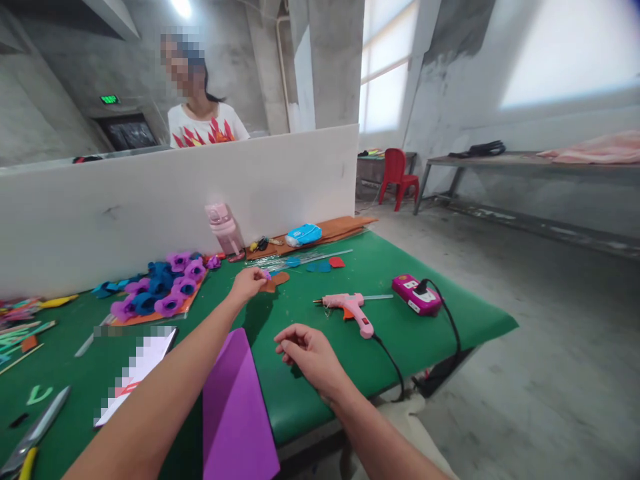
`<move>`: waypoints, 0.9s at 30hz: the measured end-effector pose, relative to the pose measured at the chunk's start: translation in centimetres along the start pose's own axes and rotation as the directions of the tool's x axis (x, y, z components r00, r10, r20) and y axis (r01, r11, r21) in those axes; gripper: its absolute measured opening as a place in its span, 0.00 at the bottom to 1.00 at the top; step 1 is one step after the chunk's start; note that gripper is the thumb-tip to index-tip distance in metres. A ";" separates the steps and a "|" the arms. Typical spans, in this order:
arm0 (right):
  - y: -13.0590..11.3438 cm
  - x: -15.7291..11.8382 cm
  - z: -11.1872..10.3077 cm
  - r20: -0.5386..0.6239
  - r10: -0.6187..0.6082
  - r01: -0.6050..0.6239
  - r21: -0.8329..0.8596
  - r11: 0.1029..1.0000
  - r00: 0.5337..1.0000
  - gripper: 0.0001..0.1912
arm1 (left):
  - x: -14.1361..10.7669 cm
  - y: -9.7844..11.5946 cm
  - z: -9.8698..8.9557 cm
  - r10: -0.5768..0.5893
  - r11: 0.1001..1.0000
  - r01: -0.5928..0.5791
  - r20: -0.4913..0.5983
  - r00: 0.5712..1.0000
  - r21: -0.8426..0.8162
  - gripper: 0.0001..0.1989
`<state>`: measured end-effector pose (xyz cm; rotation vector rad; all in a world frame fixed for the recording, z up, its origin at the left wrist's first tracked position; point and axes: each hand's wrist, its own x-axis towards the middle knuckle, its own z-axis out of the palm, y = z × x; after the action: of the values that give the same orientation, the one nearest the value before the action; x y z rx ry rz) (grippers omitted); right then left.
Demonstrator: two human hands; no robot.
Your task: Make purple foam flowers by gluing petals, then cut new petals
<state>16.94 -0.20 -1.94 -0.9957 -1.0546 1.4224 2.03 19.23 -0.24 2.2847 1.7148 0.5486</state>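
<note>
My left hand [249, 284] reaches over the green-topped table with its fingertips pinched on a small purple foam piece [267, 274]. Just below and right of those fingers lie brown petal-shaped pieces [281, 278]. Blue pieces [319, 267] and a red piece [337, 263] rest a little farther back. Nearer the front edge, my right hand [309, 353] hovers with loosely bent fingers and nothing visible in them. To its right lies a pink glue gun [350, 308] with a clear glue stick in its back. A purple foam sheet [240, 413] is between my forearms.
Purple and blue foam flowers [165, 283] sit at left, near a partly blurred phone-like device [137, 377] and scissors [37, 430]. A corded power strip [417, 295] lies at right. Behind are a pink bottle [225, 230], a blue packet [304, 235] and a white partition [290, 170]; a person [207, 123] is beyond it.
</note>
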 end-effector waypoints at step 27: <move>0.7 0.2 -0.9 -0.071 -0.257 0.208 -0.405 0.891 0.964 0.11 | -21.7 -6.6 -4.0 -0.228 0.957 0.201 -0.112 0.967 -0.209 0.15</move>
<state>17.58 0.08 -2.84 -1.1805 -1.3518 0.9570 -10.68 0.23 -2.61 1.9362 1.8504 0.8019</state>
